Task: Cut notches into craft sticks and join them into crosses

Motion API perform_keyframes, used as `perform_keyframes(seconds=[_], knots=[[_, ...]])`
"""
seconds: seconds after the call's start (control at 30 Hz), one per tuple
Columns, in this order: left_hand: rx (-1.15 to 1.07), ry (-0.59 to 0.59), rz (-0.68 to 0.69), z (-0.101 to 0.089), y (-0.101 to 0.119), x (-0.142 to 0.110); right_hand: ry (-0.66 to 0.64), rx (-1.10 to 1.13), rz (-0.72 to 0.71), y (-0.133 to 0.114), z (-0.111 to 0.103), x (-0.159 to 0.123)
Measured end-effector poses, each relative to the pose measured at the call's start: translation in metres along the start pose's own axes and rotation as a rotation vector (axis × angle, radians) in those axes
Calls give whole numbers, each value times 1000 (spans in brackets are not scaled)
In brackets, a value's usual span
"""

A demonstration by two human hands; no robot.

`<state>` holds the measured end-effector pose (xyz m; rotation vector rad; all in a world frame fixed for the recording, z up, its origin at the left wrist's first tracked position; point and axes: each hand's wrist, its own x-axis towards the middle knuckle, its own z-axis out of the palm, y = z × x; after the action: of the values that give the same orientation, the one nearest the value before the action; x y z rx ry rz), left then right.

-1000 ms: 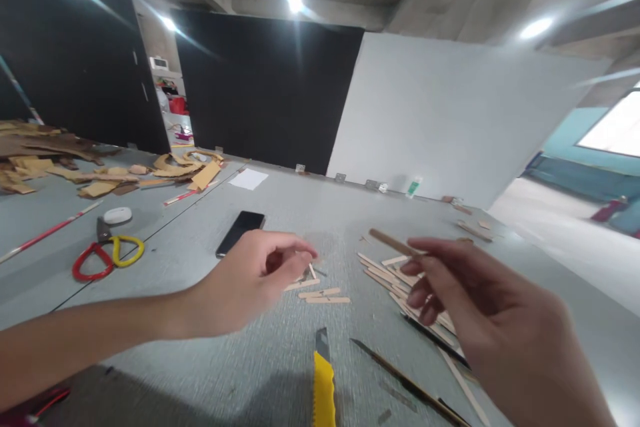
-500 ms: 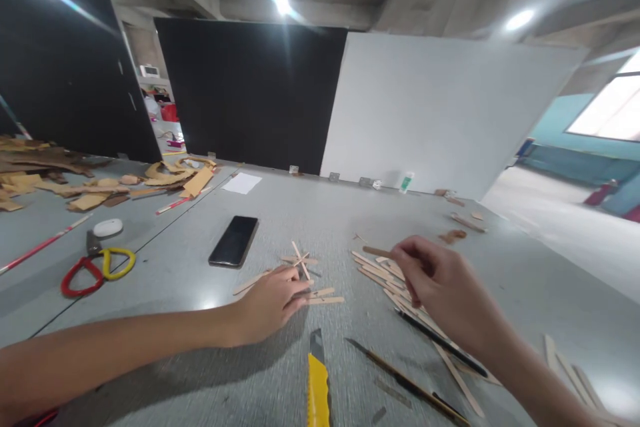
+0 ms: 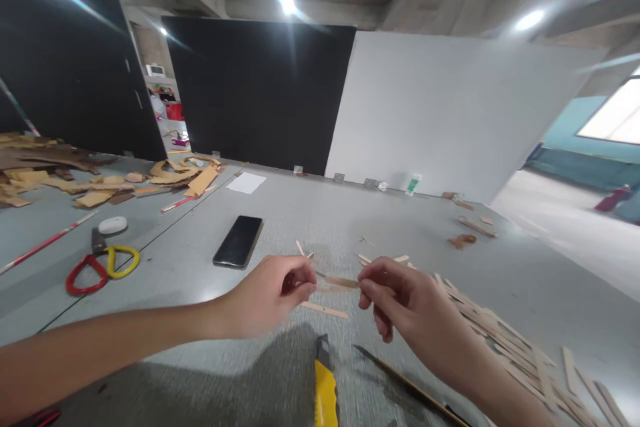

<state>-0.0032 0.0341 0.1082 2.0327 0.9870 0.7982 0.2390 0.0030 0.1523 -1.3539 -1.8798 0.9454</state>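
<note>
My right hand (image 3: 400, 297) is closed in a pinch on one end of a flat wooden stick (image 3: 341, 282). That stick points left toward my left hand (image 3: 275, 293), whose thumb and forefinger are pinched together; what is between them, if anything, I cannot make out. Below the fingers another wooden stick (image 3: 327, 311) lies on the grey table (image 3: 185, 373). A few sticks show just behind my left hand, partly hidden by it. Nearer to me is a yellow utility knife (image 3: 326, 393), blade pointing away. To its right lies a thin craft knife (image 3: 395, 373).
A pile of wooden sticks (image 3: 500, 327) lies beyond my right forearm. On the left are a phone (image 3: 239, 241), red and yellow-handled scissors (image 3: 103, 267), a white oval case (image 3: 113, 225) and wood scraps (image 3: 100, 187). Black and white panels (image 3: 410, 107) stand behind.
My right hand has moved left from the stick pile with a stick in it. My left hand has lifted off the small sticks and pinched its fingers together.
</note>
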Motion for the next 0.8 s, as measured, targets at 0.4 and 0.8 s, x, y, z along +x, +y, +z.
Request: perform_keyframes(seconds=[0.4, 0.8], knots=[[-211, -121, -90, -22, 57, -28, 156, 98, -5, -24, 6, -23], [-151, -28, -98, -14, 56, -35, -3, 349, 61, -25, 19, -22]])
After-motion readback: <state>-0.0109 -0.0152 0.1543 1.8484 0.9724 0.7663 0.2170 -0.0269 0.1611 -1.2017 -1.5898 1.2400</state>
